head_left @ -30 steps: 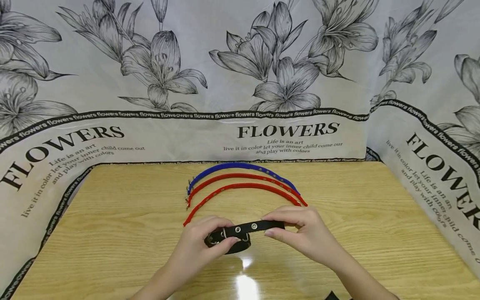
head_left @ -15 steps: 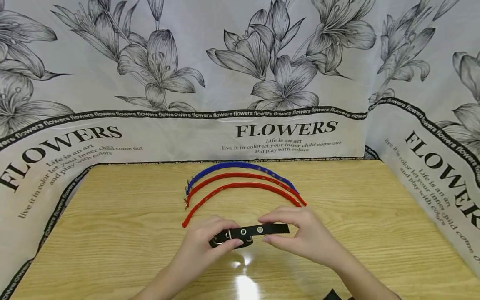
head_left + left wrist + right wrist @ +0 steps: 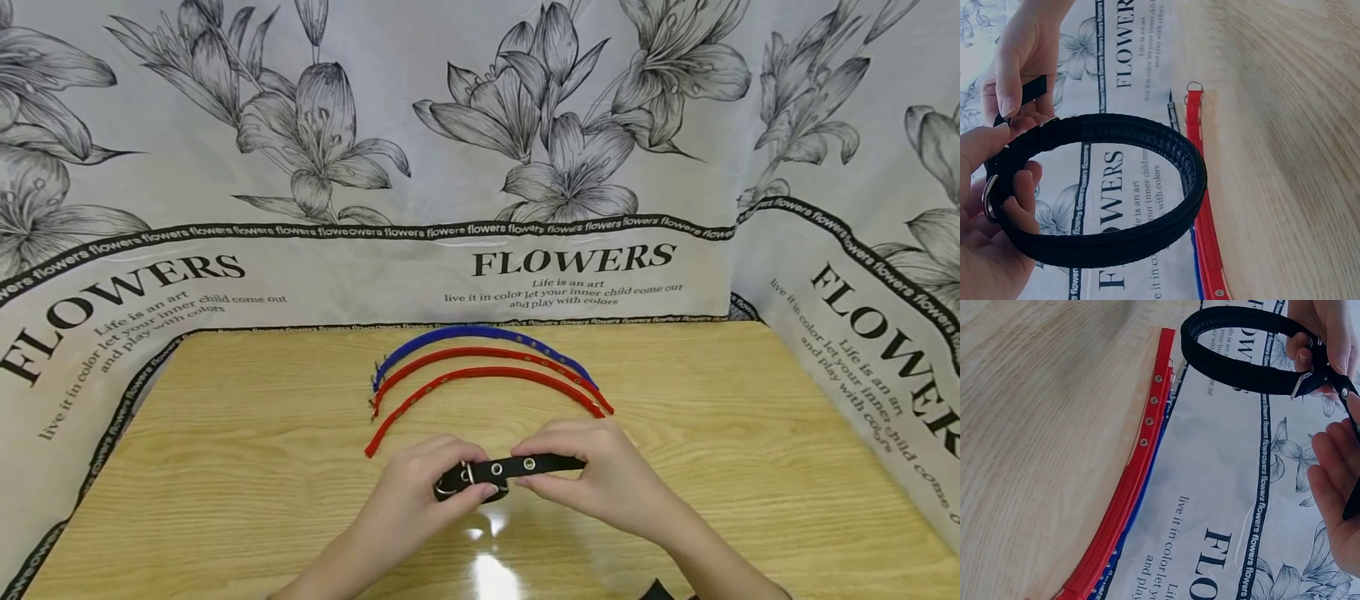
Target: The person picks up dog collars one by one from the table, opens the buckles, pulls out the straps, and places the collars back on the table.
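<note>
A black collar (image 3: 1116,250) with metal eyelets and a buckle is bent into a closed loop, held above the table. My left hand (image 3: 420,492) pinches it at the buckle between thumb and fingers. My right hand (image 3: 600,467) pinches the eyeleted free end, which runs out past the buckle to the right. In the right wrist view the loop of the black collar (image 3: 1235,372) hangs away from both hands, with a metal ring near the buckle. The left hand's fingers partly hide the buckle.
Two red collars (image 3: 487,372) and a blue collar (image 3: 465,332) lie in nested arcs on the wooden table (image 3: 225,467) beyond the hands. A flower-printed cloth (image 3: 360,283) stands behind and at both sides. A dark corner of something (image 3: 657,590) shows at the bottom edge.
Both hands have stayed on the black collar. The left hand and buckle have shifted slightly right, and the right hand's fingertips now pinch the strap closer to the left hand.
</note>
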`<state>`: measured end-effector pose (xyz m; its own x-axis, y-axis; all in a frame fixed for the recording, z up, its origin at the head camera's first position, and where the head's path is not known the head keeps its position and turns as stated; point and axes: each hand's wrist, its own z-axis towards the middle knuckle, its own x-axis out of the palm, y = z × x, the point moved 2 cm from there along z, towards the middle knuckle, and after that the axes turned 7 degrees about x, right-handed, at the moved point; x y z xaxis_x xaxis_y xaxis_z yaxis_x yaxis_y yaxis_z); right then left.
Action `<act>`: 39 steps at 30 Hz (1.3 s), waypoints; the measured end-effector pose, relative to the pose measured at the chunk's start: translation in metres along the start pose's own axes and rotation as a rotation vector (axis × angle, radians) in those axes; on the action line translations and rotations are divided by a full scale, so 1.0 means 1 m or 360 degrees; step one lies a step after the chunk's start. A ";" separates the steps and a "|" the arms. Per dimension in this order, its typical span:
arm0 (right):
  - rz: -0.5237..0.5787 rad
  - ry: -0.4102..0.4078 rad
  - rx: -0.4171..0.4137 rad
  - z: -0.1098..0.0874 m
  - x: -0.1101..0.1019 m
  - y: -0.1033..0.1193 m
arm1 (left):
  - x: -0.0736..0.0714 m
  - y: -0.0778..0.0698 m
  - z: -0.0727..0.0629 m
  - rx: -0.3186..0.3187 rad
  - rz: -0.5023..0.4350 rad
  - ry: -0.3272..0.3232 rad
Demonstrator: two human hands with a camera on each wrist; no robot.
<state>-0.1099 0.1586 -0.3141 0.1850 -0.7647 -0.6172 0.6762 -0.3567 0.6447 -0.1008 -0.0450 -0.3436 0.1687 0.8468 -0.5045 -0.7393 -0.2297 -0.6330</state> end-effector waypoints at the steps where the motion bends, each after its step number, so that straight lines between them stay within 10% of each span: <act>1: 0.0009 0.0008 0.0013 -0.001 0.000 0.000 | 0.000 0.000 0.000 -0.0012 -0.0009 0.0022; 12: 0.0071 0.0039 0.0095 -0.004 -0.001 0.000 | 0.001 0.000 -0.001 -0.0150 -0.0090 0.0194; 18: 0.0134 -0.0003 0.0127 -0.008 -0.003 -0.003 | -0.006 0.005 -0.008 -0.0248 -0.0086 0.0114; 27: 0.0138 0.0036 0.0194 -0.012 -0.006 -0.008 | -0.011 0.006 -0.012 -0.0085 0.0027 0.0113; 39: -0.0067 0.0210 0.0282 -0.007 -0.001 -0.004 | -0.005 0.006 -0.008 -0.0151 -0.0014 -0.0160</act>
<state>-0.1081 0.1641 -0.3195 0.2586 -0.6746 -0.6914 0.5513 -0.4846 0.6791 -0.1010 -0.0540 -0.3495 0.1051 0.8918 -0.4400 -0.6721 -0.2624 -0.6924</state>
